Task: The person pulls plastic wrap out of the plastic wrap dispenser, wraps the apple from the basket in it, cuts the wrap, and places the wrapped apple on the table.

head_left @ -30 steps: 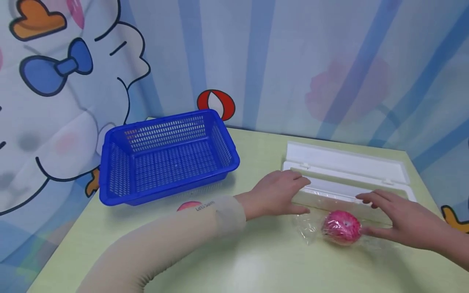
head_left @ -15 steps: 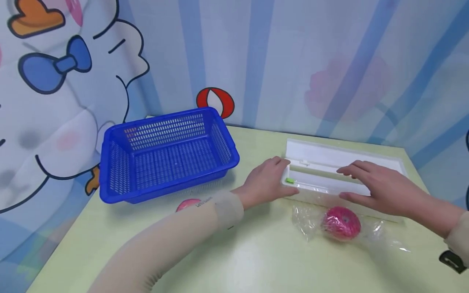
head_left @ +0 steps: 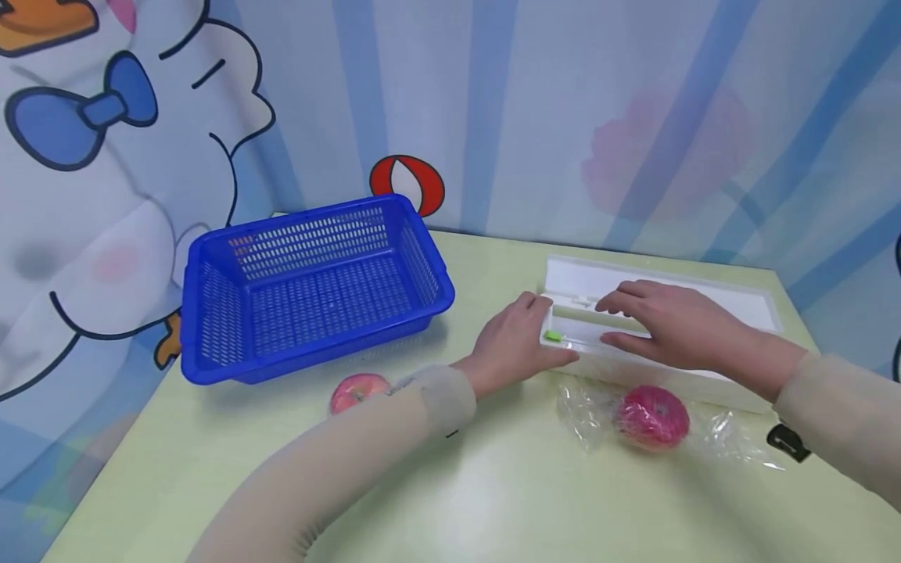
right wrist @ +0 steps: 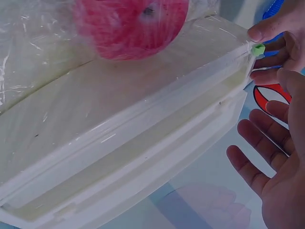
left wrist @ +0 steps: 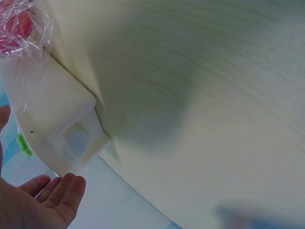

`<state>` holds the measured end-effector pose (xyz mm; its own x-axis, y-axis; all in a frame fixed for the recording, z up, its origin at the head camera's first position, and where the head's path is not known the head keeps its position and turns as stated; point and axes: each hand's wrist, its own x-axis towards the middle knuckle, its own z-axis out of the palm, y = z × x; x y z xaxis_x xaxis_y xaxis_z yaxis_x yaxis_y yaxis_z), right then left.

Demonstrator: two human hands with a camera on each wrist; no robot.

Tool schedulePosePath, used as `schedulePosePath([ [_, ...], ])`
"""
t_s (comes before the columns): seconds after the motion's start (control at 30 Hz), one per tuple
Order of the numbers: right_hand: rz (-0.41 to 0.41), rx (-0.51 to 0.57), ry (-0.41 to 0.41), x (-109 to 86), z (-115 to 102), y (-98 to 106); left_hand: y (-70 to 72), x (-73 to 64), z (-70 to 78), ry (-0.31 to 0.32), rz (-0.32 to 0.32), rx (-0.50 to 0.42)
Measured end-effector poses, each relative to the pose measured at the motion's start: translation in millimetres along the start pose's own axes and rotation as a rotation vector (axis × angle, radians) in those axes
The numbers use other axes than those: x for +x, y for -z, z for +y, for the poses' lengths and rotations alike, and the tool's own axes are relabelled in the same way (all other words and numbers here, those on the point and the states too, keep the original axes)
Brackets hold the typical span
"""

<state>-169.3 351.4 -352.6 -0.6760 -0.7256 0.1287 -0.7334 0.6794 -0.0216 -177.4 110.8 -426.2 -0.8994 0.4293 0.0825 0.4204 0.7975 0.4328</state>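
Note:
A long white cling film dispenser (head_left: 655, 371) lies on the table with its lid (head_left: 704, 293) tipped back and a green slide cutter (head_left: 553, 336) at its left end. My left hand (head_left: 508, 344) holds that left end, thumb at the front and fingers round the corner. Over the dispenser's opening hovers my right hand (head_left: 672, 320), fingers loosely bent, holding nothing. In front of the dispenser sits a red apple (head_left: 655, 418) wrapped in clear cling film (head_left: 587, 414), whose loose ends spread to both sides. The right wrist view shows the wrapped apple close against the dispenser's front.
A blue perforated plastic basket (head_left: 317, 293) stands at the left of the table. A second, bare apple (head_left: 357, 391) lies in front of it, partly behind my left sleeve. A printed cartoon curtain (head_left: 535, 117) hangs behind the table (head_left: 464, 500).
My right hand has moved away from the wrapped apple, up and left over the dispenser. My left hand has shifted left to the dispenser's end, uncovering the green cutter.

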Motion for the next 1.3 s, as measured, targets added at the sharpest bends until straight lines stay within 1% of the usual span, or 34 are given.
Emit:
schedulePosePath([
  [0.23, -0.006, 0.010, 0.017, 16.5, 0, -5, -1.5, 1.2, -0.2, -0.009, 0.024, 0.025],
  [0.47, -0.041, 0.047, -0.001, 28.8, -6, -16, -7.7, 3.9, 0.2, 0.025, 0.041, 0.039],
  [0.6, -0.035, 0.060, 0.010, 33.7, -8, -22, -8.8, 5.9, 1.7, 0.034, 0.031, 0.042],
  [0.77, -0.036, 0.069, 0.019, 36.5, -8, -29, -11.0, 8.0, 5.2, 0.057, 0.017, 0.053],
  [0.93, -0.028, 0.076, 0.040, 36.6, -7, -32, -15.4, 9.8, 7.8, 0.079, 0.038, 0.057],
  [1.07, -0.016, 0.067, 0.050, 36.2, -5, -34, -18.1, 9.6, 9.1, 0.084, 0.047, 0.042],
  [1.3, -0.005, 0.076, 0.032, 35.9, -5, -36, -17.8, 8.1, 7.2, 0.073, 0.050, 0.035],
])
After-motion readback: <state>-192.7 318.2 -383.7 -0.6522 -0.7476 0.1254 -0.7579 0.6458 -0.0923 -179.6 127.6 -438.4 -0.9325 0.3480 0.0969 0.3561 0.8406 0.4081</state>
